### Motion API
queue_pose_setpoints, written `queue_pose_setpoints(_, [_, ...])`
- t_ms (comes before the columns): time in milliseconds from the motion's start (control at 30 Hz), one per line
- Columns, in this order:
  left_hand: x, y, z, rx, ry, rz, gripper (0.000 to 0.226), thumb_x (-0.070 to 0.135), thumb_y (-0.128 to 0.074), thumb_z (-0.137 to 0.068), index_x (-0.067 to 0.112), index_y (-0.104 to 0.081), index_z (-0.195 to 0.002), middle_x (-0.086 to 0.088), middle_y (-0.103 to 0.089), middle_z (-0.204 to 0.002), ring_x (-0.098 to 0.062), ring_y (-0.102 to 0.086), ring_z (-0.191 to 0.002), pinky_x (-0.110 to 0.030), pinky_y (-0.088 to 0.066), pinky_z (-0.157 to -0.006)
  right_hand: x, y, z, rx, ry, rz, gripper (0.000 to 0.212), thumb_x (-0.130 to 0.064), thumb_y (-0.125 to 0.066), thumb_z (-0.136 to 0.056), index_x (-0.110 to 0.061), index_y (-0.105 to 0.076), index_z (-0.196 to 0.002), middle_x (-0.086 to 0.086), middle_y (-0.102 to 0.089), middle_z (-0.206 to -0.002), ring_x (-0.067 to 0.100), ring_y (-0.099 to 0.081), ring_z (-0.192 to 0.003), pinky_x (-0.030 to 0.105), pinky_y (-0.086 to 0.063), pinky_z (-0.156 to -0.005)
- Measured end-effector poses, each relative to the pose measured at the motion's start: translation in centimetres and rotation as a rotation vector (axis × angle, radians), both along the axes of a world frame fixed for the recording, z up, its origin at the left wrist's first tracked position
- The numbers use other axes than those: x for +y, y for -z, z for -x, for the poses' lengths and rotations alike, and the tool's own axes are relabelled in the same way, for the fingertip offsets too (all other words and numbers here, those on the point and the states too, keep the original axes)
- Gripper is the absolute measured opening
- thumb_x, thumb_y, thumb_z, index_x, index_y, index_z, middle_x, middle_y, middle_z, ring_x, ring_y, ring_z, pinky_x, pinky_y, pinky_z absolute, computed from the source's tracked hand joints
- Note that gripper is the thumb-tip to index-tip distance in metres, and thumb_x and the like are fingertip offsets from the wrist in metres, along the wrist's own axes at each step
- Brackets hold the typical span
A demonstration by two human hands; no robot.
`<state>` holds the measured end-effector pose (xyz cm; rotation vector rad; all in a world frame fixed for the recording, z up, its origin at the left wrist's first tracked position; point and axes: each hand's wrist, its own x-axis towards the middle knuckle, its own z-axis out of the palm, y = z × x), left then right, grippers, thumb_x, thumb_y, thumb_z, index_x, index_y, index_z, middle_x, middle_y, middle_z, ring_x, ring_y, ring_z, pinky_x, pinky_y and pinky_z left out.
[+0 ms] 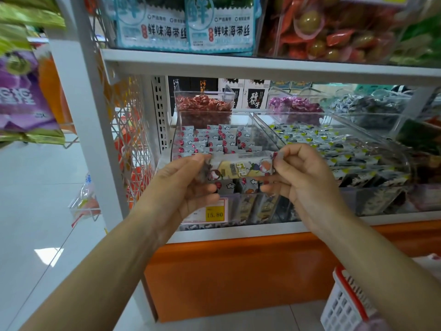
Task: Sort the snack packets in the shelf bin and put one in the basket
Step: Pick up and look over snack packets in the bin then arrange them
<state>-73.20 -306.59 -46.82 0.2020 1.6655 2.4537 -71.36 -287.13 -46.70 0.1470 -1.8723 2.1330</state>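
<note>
- The left hand (pixel 186 187) is gripping the left end of one snack packet (pixel 241 169). Its fingers (pixel 205 190) are curling in under that end, with the thumb pressing on top.
- The right hand (pixel 303 177) is pinching the packet's right end. Its fingers (pixel 285 152) are bending tightly over the top corner, and a lower finger is hooking beneath the packet.
- The packet is lying level between the two hands, printed face towards the camera. It is hanging in the air just in front of the shelf bin (pixel 214 112) and above the bin's front wall.
- The bin is clear-walled and is sitting on the white shelf (pixel 238 231). Rows of grey-and-red packets (pixel 214 139) are standing inside it.
- A yellow price tag (pixel 214 214) reading 15.80 is showing at the bin's lower front, partly behind the left hand.
- A neighbouring clear bin (pixel 372 139) to the right is holding packets with yellow-green markings.
- The basket (pixel 343 304), white lattice with a red rim, is standing low at the right, well apart from the packet and partly hidden by the right forearm. Its contents cannot be made out.
</note>
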Motion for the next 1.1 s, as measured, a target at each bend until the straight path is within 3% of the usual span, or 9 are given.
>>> queue_pose_setpoints(200, [0.2,0.3,0.3,0.068,-0.02,0.032,0.009,0.012,-0.058,-0.085,0.011,-0.061,-0.093,-0.018,-0.062,-0.098,-0.021,-0.068,-0.076,-0.021,-0.056,-0.063,-0.3,0.6,0.0,0.012,0.033,-0.089,0.006,-0.01,-0.06,-0.088,-0.007,-0.056,-0.085,0.013,-0.054,-0.08,0.014,-0.062,-0.067,0.027,-0.057,-0.057])
queue_pose_setpoints(300, [0.2,0.4,0.3,0.116,-0.01,0.107,0.013,0.008,-0.058,-0.086,0.013,-0.059,-0.098,-0.021,-0.062,-0.104,-0.026,-0.07,-0.086,-0.022,-0.056,-0.068,-0.2,0.6,0.2,0.02,0.056,-0.112,0.004,-0.006,-0.059,-0.089,-0.006,-0.061,-0.092,0.021,-0.057,-0.091,0.02,-0.065,-0.075,0.027,-0.058,-0.059])
queue_pose_setpoints(500, [0.1,0.2,-0.1,0.263,-0.027,0.367,0.028,0.013,-0.058,-0.087,0.026,-0.06,-0.112,-0.012,-0.058,-0.102,-0.016,-0.07,-0.085,-0.026,-0.057,-0.079,0.0,0.6,0.3,-0.004,0.065,-0.129,0.007,-0.008,-0.063,-0.086,-0.004,-0.067,-0.081,0.035,-0.058,-0.096,0.036,-0.066,-0.088,0.026,-0.058,-0.059])
queue_pose_setpoints(600, [0.0,0.1,-0.4,0.306,0.001,0.455,0.031,0.016,-0.059,-0.087,0.029,-0.061,-0.114,-0.007,-0.059,-0.108,-0.012,-0.07,-0.085,-0.02,-0.055,-0.076,0.1,0.7,0.4,0.024,0.103,-0.205,0.015,-0.009,-0.062,-0.088,0.001,-0.062,-0.076,0.034,-0.06,-0.089,0.028,-0.069,-0.079,0.027,-0.058,-0.056])
queue_pose_setpoints(700, [0.2,-0.1,-0.6,0.316,0.03,0.513,0.027,0.015,-0.061,-0.086,0.027,-0.063,-0.11,0.0,-0.062,-0.101,-0.01,-0.07,-0.082,-0.015,-0.054,-0.07,0.2,0.9,0.4,0.061,0.178,-0.296,0.023,-0.011,-0.061,-0.089,0.006,-0.057,-0.073,0.026,-0.063,-0.078,0.017,-0.069,-0.066,0.032,-0.059,-0.051])
queue_pose_setpoints(833, [0.3,-0.1,-0.5,0.278,-0.01,0.537,0.009,0.022,-0.065,-0.083,0.018,-0.064,-0.091,-0.002,-0.067,-0.088,-0.011,-0.07,-0.076,-0.013,-0.053,-0.062,0.1,1.2,0.4,0.113,0.209,-0.45,0.023,-0.019,-0.061,-0.088,-0.001,-0.061,-0.074,0.027,-0.061,-0.077,0.037,-0.063,-0.074,0.053,-0.056,-0.064])
queue_pose_setpoints(967, [0.2,-0.4,-0.4,0.226,-0.03,0.494,0.02,0.021,-0.066,-0.082,0.002,-0.06,-0.079,-0.004,-0.068,-0.076,-0.012,-0.069,-0.067,-0.017,-0.053,-0.057,-0.4,1.2,0.1,0.129,0.144,-0.468,0.022,-0.021,-0.061,-0.089,-0.004,-0.062,-0.076,0.028,-0.061,-0.077,0.043,-0.061,-0.075,0.058,-0.053,-0.066])
queue_pose_setpoints(1100, [-0.1,-0.6,-0.3,0.163,-0.052,0.461,0.025,0.019,-0.062,-0.085,0.004,-0.057,-0.066,0.003,-0.064,-0.052,-0.011,-0.068,-0.057,-0.017,-0.053,-0.052,-0.7,1.1,0.0,0.131,0.116,-0.464,0.02,-0.02,-0.061,-0.088,-0.006,-0.065,-0.074,0.02,-0.065,-0.073,0.034,-0.065,-0.071,0.057,-0.054,-0.063])
